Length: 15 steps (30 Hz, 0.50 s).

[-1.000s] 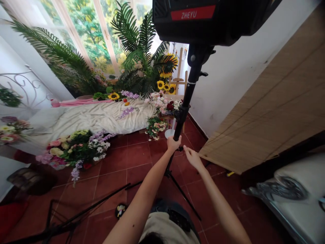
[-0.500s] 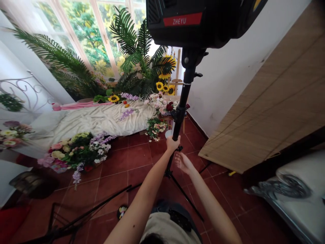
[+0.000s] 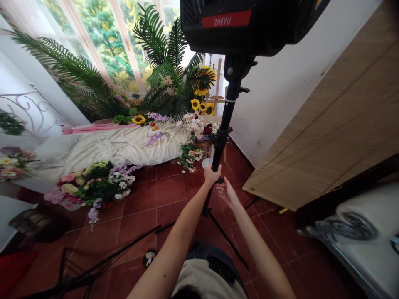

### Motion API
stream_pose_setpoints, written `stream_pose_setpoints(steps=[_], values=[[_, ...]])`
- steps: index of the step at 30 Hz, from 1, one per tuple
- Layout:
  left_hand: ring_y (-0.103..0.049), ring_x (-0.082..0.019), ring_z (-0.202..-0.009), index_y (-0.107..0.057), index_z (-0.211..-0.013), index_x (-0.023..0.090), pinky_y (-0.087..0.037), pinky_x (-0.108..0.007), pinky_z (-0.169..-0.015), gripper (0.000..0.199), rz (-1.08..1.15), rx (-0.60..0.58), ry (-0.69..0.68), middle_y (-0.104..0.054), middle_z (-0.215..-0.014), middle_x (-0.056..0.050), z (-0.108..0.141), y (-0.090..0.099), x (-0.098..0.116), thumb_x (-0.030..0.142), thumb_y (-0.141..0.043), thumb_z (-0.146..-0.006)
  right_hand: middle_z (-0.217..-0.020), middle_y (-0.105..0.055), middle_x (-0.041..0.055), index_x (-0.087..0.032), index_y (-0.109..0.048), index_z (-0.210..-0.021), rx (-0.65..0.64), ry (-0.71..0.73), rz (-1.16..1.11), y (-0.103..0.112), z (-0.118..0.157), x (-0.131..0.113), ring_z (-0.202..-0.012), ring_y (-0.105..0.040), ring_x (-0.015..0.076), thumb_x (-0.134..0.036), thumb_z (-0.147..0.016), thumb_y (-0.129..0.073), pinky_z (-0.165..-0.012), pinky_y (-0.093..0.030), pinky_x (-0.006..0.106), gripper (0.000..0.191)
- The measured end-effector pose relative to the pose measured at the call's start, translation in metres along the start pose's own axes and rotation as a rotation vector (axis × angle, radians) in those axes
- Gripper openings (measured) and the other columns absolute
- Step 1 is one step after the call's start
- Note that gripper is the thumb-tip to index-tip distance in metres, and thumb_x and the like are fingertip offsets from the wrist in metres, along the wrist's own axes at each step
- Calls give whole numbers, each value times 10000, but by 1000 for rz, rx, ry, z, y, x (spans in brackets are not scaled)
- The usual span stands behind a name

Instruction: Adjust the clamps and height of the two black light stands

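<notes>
A black light stand [image 3: 226,112] rises in front of me, slightly tilted in view. On top sits a bulky black studio light [image 3: 230,35] with a red label reading ZHEYU. My left hand [image 3: 212,175] is wrapped around the stand's pole. Just below it, my right hand [image 3: 227,193] has its fingers curled, thumb and fingertips at the small black locking knob [image 3: 221,180] on the pole's right side. The spread tripod leg [image 3: 229,241] reaches down to the tiled floor.
Another black stand [image 3: 118,255] lies low at left. A bed with a cream cover [image 3: 124,145] is behind, with flower bunches [image 3: 93,182] and palm leaves [image 3: 174,70] around it. A bamboo blind [image 3: 324,124] hangs at right, above a silver-trimmed sofa [image 3: 358,232].
My right hand has moved up slightly, its thumb and fingers closing in on the locking knob. My left hand keeps its grip on the pole. The view has shifted very slightly.
</notes>
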<state>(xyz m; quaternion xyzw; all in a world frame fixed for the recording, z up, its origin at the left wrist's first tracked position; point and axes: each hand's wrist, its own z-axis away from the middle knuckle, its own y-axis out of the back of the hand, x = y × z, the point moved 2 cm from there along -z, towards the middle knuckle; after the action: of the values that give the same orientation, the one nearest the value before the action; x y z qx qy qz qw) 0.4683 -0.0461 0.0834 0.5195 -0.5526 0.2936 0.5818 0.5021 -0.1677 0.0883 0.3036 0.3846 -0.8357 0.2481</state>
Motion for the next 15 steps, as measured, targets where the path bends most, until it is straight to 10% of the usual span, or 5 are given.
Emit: stream_pose_setpoints(steps=[9, 15], values=[[-578, -132, -501, -586, -533, 150, -422, -218, -509, 398, 0, -5, 11, -601, -512, -51, -2, -3, -6, 480, -557, -753, -478, -458, -61, -205, -493, -688, -287, -48, -448, -11, 2, 1, -400, -409, 68, -158, -878, -334, -458, -370, 163, 252], [-569, -124, -490, -571, -526, 147, -419, -216, -504, 418, 89, -48, 7, -587, -498, -37, 0, 1, -1, 519, -592, -715, -561, -551, -5, -220, -457, -650, -161, 118, -13, -8, -4, 9, -450, -474, 106, -377, -892, -336, -447, -383, 209, 313]])
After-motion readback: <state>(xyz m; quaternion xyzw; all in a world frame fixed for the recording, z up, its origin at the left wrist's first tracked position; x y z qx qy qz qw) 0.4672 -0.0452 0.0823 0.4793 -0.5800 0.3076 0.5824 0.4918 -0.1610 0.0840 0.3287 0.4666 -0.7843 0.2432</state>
